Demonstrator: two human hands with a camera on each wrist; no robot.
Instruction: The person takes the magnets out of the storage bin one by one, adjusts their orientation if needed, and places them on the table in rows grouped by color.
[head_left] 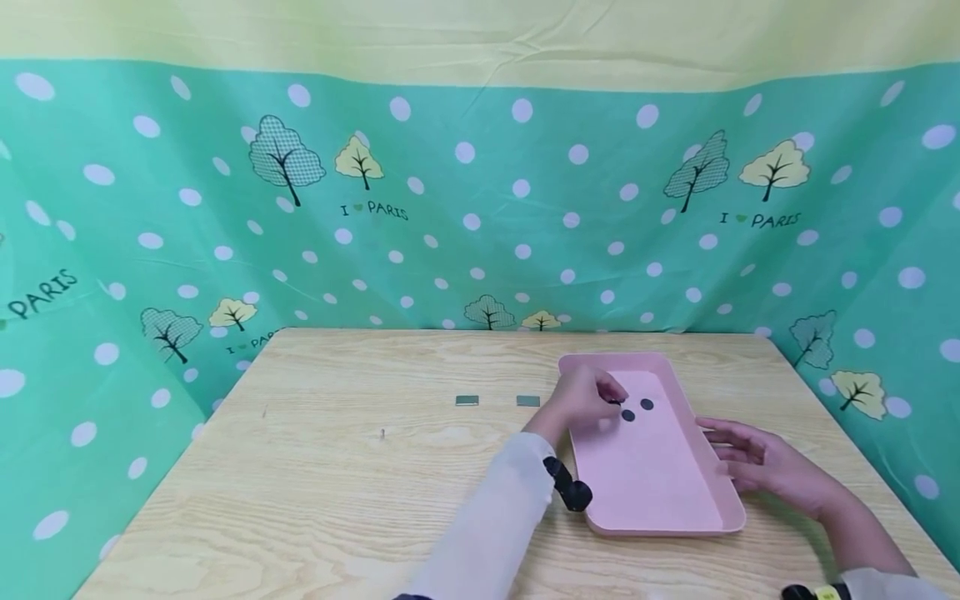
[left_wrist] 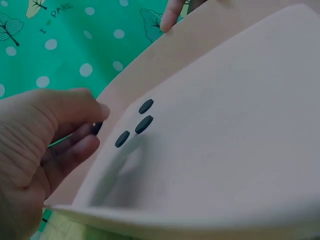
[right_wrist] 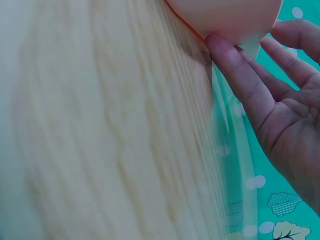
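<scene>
A shallow pink tray (head_left: 645, 483) stands on the right part of the wooden table. Over its far left part, my left hand (head_left: 585, 398) pinches a small black disc (left_wrist: 97, 128) between thumb and fingers. Three more black discs (left_wrist: 144, 124) lie flat on the tray's floor just beyond the fingertips; the head view shows two of them (head_left: 628, 415) plainly. My right hand (head_left: 776, 467) is at the tray's right wall from outside, its fingers extended and loosely spread. In the right wrist view, that hand's fingers (right_wrist: 240, 70) touch the tray's wall.
Two small grey-green rectangular pieces (head_left: 467, 400) (head_left: 528, 401) lie on the table (head_left: 315, 500) left of the tray. A tiny upright bit (head_left: 382, 433) is farther left. A green dotted curtain (head_left: 450, 208) hangs behind and beside the table.
</scene>
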